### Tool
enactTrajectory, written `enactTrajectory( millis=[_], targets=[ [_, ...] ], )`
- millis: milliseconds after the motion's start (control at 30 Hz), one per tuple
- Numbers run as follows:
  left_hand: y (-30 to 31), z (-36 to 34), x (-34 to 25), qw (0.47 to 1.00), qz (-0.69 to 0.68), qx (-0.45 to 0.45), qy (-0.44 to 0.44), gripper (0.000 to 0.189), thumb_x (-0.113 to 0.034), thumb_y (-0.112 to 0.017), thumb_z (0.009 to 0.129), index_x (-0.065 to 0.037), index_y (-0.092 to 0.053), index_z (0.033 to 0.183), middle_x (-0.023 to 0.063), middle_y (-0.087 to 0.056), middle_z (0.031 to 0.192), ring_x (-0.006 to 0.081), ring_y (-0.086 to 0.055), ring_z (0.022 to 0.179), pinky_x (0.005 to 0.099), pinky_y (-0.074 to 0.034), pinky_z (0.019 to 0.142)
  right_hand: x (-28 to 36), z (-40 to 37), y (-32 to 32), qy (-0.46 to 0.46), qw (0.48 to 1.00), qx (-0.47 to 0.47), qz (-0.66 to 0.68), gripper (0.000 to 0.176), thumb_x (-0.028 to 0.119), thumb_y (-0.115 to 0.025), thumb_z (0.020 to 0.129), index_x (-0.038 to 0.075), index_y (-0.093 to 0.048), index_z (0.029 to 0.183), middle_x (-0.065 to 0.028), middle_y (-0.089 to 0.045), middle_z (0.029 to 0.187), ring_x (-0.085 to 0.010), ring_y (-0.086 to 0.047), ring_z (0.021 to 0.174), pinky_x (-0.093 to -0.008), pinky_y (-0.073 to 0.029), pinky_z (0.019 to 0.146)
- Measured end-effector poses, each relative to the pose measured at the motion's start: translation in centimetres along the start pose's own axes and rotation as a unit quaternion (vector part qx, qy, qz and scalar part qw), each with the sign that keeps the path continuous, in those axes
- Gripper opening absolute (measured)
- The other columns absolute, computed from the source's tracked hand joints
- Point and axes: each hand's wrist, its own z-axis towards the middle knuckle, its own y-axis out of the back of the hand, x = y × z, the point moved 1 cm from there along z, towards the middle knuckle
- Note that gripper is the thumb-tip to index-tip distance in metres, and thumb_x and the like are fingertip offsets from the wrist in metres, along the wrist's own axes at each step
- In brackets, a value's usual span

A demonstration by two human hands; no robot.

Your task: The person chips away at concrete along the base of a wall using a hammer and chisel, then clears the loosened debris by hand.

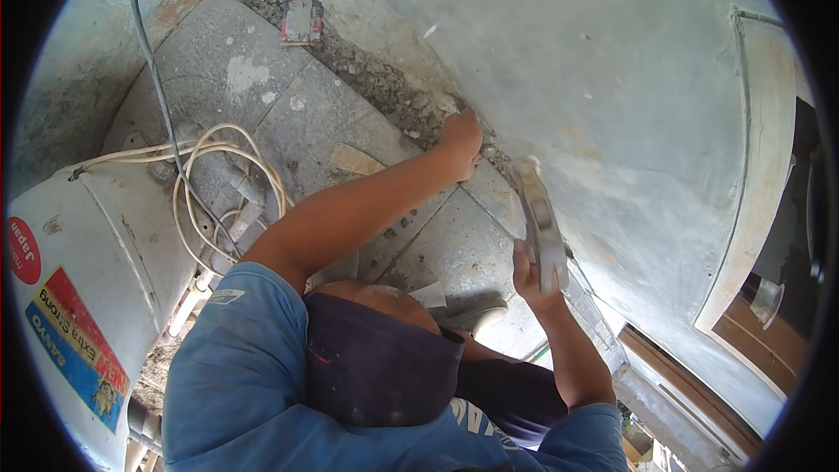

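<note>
My left hand is closed in a fist at the foot of the wall, beside the strip of broken mortar. Whatever it grips is hidden by the fingers. My right hand is wrapped round the lower end of a worn, greyish hammer, which is blurred by motion. The hammer is raised to the right of my left hand and stands apart from it, in front of the plastered wall. A flat, pale wooden piece lies on the tiles near my left forearm.
A grey block with a pinkish edge lies by the wall. At left stands a white tank with stickers, and a coiled cream hose beside it. A dark cable hangs down. Dusty tiles cover the floor.
</note>
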Motion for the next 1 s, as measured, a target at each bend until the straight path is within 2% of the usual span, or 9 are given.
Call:
enactTrajectory(
  millis=[200, 267, 333, 533, 600, 667, 833, 900, 1000],
  targets=[
    [-0.5, 0.1, 0.2, 0.998, -0.049, -0.019, 0.027, 0.028, -0.03, -0.037, 0.091, -0.005, -0.05, 0.09, 0.0088, -0.045, 0.074, 0.0192, -0.043, 0.059, 0.0332, -0.038, 0.056, 0.1, -0.2, -2.5, -0.349, 0.912, 0.113, 0.183, 0.02, 0.011, -0.063, 0.076, 0.003, -0.058, 0.095, -0.0117, -0.054, 0.064, -0.0327, -0.059, 0.057, -0.0421, -0.048, 0.051],
    [-1.1, -0.8, -0.4, 0.998, -0.045, -0.033, 0.024, 0.03, -0.032, -0.037, 0.092, -0.006, -0.051, 0.092, 0.0084, -0.046, 0.077, 0.0192, -0.044, 0.062, 0.0336, -0.04, 0.059, -0.4, -0.3, -2.3, -0.33, 0.923, 0.121, 0.158, 0.021, 0.011, -0.063, 0.078, 0.0, -0.058, 0.095, -0.0165, -0.057, 0.065, -0.037, -0.06, 0.059, -0.0439, -0.048, 0.053],
    [-0.6, -0.2, 0.6, 0.999, -0.033, -0.031, 0.027, 0.031, -0.032, -0.036, 0.092, -0.005, -0.051, 0.094, 0.0083, -0.046, 0.079, 0.0191, -0.045, 0.064, 0.0341, -0.041, 0.061, 0.7, 0.8, -0.8, -0.075, 0.995, -0.016, 0.068, 0.027, 0.019, -0.059, 0.086, -0.007, -0.057, 0.094, -0.023, -0.057, 0.062, -0.041, -0.058, 0.059, -0.0426, -0.044, 0.054],
    [-0.5, -0.4, 0.0, 0.999, 0.017, -0.029, -0.014, 0.034, -0.032, -0.035, 0.093, -0.004, -0.053, 0.101, 0.0102, -0.052, 0.089, 0.0214, -0.052, 0.073, 0.0365, -0.044, 0.065, -0.2, -1.5, -3.9, -0.392, 0.89, 0.112, 0.204, 0.023, 0.014, -0.064, 0.077, -0.001, -0.059, 0.093, -0.0179, -0.055, 0.065, -0.0367, -0.058, 0.057, -0.0443, -0.047, 0.05],
    [-0.6, -0.3, -0.7, 0.998, 0.028, -0.028, -0.039, 0.035, -0.032, -0.035, 0.093, -0.003, -0.053, 0.103, 0.0112, -0.053, 0.091, 0.0224, -0.053, 0.075, 0.0364, -0.045, 0.065, -0.6, -1.2, -4.0, -0.339, 0.917, 0.091, 0.191, 0.021, 0.01, -0.063, 0.076, 0.003, -0.06, 0.096, -0.0146, -0.052, 0.07, -0.0344, -0.056, 0.053, -0.0425, -0.046, 0.048],
    [-0.4, -0.9, -0.7, 0.996, 0.045, -0.076, 0.009, 0.034, -0.03, -0.034, 0.094, -0.002, -0.052, 0.104, 0.0135, -0.054, 0.092, 0.0248, -0.055, 0.077, 0.0387, -0.045, 0.066, 0.5, -0.3, -2.6, -0.055, 0.993, -0.03, 0.095, 0.021, 0.007, -0.059, 0.079, 0.001, -0.059, 0.099, -0.0171, -0.053, 0.076, -0.0376, -0.055, 0.052, -0.0427, -0.044, 0.047],
    [0.7, 0.4, 0.2, 0.997, 0.06, -0.045, -0.002, 0.034, -0.029, -0.034, 0.094, -0.001, -0.051, 0.104, 0.0139, -0.052, 0.092, 0.0259, -0.054, 0.076, 0.0386, -0.045, 0.068, 0.0, -2.0, -4.2, -0.105, 0.984, -0.004, 0.146, 0.025, 0.006, -0.059, 0.079, 0.001, -0.057, 0.103, -0.0177, -0.056, 0.077, -0.0389, -0.057, 0.056, -0.0434, -0.046, 0.048],
    [0.8, -0.3, 0.0, 0.996, 0.082, -0.034, -0.011, 0.034, -0.029, -0.033, 0.095, -0.001, -0.051, 0.104, 0.0139, -0.052, 0.092, 0.0264, -0.054, 0.076, 0.0389, -0.045, 0.069, -0.3, -3.2, -5.1, -0.346, 0.905, 0.134, 0.208, 0.022, 0.01, -0.06, 0.08, 0.0, -0.056, 0.099, -0.0202, -0.059, 0.071, -0.0409, -0.06, 0.061, -0.0443, -0.047, 0.051],
    [1.2, 0.2, 0.3, 0.993, 0.11, -0.045, -0.024, 0.033, -0.027, -0.034, 0.095, 0.0, -0.05, 0.103, 0.0139, -0.053, 0.093, 0.0274, -0.056, 0.081, 0.0396, -0.047, 0.072, -0.3, -3.9, -5.2, -0.257, 0.939, 0.073, 0.215, 0.02, 0.014, -0.059, 0.086, -0.006, -0.058, 0.091, -0.0268, -0.059, 0.077, -0.0417, -0.06, 0.063, -0.042, -0.045, 0.051]
  ],
)
